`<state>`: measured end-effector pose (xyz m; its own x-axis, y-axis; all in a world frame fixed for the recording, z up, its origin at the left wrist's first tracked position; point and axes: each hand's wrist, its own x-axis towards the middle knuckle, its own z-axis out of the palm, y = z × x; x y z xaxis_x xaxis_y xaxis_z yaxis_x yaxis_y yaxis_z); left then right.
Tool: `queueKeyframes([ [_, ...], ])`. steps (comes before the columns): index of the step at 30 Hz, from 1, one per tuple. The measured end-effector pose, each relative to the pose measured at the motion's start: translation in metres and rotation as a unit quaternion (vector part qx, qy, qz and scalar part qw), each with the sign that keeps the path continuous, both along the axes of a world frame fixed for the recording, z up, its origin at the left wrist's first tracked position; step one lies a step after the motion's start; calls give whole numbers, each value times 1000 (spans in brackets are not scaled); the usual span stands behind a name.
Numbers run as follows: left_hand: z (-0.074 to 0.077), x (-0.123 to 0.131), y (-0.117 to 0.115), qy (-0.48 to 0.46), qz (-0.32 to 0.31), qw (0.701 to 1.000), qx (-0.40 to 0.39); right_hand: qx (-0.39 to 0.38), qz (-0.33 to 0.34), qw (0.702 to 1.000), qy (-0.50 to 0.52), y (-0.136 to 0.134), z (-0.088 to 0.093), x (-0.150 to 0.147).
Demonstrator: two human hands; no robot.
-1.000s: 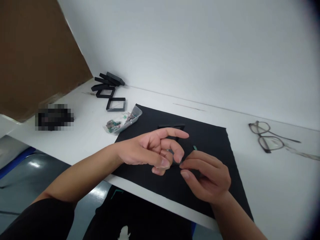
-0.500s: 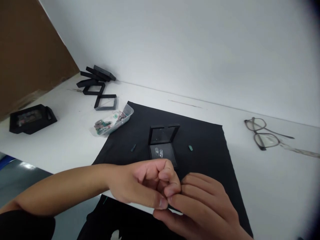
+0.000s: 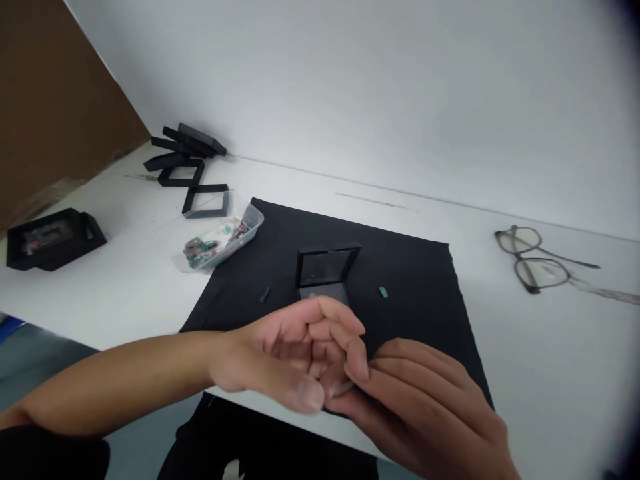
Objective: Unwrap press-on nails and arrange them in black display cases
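Note:
My left hand [image 3: 295,353] is turned palm up, its fingers loosely curled and the thumb apart from them. My right hand [image 3: 425,407] meets its fingertips, thumb and forefinger pinched together around a small pale thing or a left fingertip; I cannot tell which. Just beyond the hands a black hinged case [image 3: 327,267] stands with its lid raised, its lower half mostly hidden by my left hand. Two small green pieces lie on the black cloth [image 3: 400,267]: a dark narrow one [image 3: 265,294] left of the case and a lighter one [image 3: 383,292] right of it.
A clear plastic tub [image 3: 235,250] of small coloured pieces rests at the cloth's left edge. Black frames [image 3: 205,200] and stacked black cases [image 3: 185,145] stand behind it. More black cases [image 3: 55,240] lie far left. Eyeglasses [image 3: 543,270] lie at right, before the white wall [image 3: 375,87].
My left fingers have uncurled somewhat and its thumb has moved away from the right hand's fingertips. My left hand now covers more of the case. The view has shifted slightly.

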<state>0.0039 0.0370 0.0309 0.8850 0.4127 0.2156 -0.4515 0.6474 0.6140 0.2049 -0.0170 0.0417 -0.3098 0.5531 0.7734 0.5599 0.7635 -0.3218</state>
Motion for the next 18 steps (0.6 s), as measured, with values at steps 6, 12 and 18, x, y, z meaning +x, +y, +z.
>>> queueKeyframes([
  [6,8,-2,4,24,66,997,-40,-183,58,967,165,6,1,-3],
  [12,10,-1,6,65,193,979,-8,-482,183,759,397,14,-8,0],
  [18,8,-2,4,83,205,973,71,-518,275,670,456,14,-10,-1],
])
